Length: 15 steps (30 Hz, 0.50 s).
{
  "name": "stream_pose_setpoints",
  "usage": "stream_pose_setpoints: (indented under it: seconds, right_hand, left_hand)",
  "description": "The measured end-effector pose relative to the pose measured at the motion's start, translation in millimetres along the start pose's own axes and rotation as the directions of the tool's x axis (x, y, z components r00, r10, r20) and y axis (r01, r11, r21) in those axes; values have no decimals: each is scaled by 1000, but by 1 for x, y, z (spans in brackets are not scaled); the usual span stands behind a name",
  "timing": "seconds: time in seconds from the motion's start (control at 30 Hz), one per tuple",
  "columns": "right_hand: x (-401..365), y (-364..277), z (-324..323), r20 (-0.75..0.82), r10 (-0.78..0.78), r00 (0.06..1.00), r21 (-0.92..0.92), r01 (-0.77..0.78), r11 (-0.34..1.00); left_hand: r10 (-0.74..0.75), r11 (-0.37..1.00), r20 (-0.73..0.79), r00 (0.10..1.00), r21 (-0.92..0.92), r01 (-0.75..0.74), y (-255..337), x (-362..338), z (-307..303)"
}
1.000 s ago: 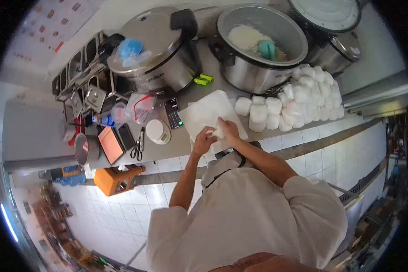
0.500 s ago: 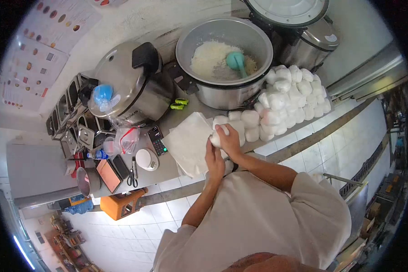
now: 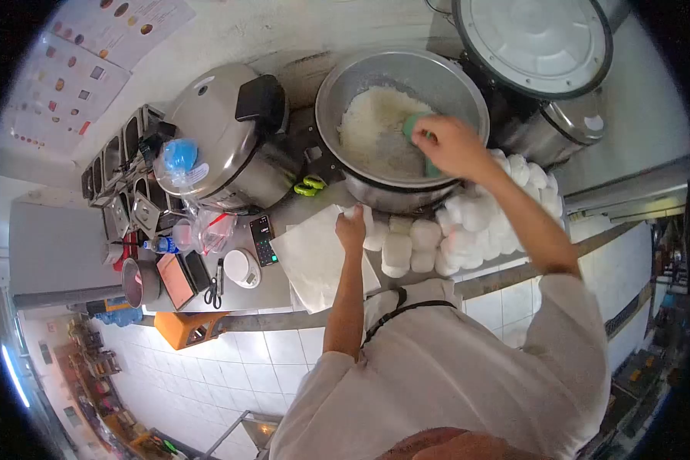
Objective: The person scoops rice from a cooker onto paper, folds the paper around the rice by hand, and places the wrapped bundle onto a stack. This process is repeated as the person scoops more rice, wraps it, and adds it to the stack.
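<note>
Inside the large open rice pot [image 3: 331, 84], a teal scoop [image 3: 431, 167] rests among white rice [image 3: 383, 115]. My right hand [image 3: 448, 146] reaches over the pot's rim, with fingers curled at the scoop and covering its middle. Lower left, my left hand [image 3: 351, 228] is closed at the top edge of a stack of white sheets [image 3: 314, 261], pinching a raised white sheet; its fingertips are partly hidden. Rounded white wrapped bundles [image 3: 397, 251] stand just right of that hand, and more are piled under my right forearm.
A lidded steel cooker [image 3: 215, 130] stands left of the pot, another with its lid [image 3: 540, 46] raised at the right. Green clips [image 3: 310, 185], a black calculator-like keypad [image 3: 264, 240], a white scale [image 3: 242, 268], scissors [image 3: 214, 294] and metal containers [image 3: 146, 207] lie leftward.
My right hand has left the white bundle and moved up into the pot at the scoop. My left hand has shifted to the sheets. The view has moved slightly.
</note>
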State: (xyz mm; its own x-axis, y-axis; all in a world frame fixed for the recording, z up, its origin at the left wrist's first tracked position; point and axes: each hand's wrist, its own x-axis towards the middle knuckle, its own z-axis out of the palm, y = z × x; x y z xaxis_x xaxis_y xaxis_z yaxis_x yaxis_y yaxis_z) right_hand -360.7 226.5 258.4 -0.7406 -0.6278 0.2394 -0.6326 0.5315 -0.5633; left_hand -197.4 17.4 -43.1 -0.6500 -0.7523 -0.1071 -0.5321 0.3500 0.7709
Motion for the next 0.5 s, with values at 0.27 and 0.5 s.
stream_pose_setpoints:
  seconds: [0.27,0.5]
  right_hand:
    - [98,118,93,742,586,326,-647,116,754]
    - [98,124,55,593,399,699,-630,94,771]
  left_hand:
    - [-25,983,-267,963,-181,-24,-10,20,34]
    - [252,968,-143,957,23,-251,-31,48,41]
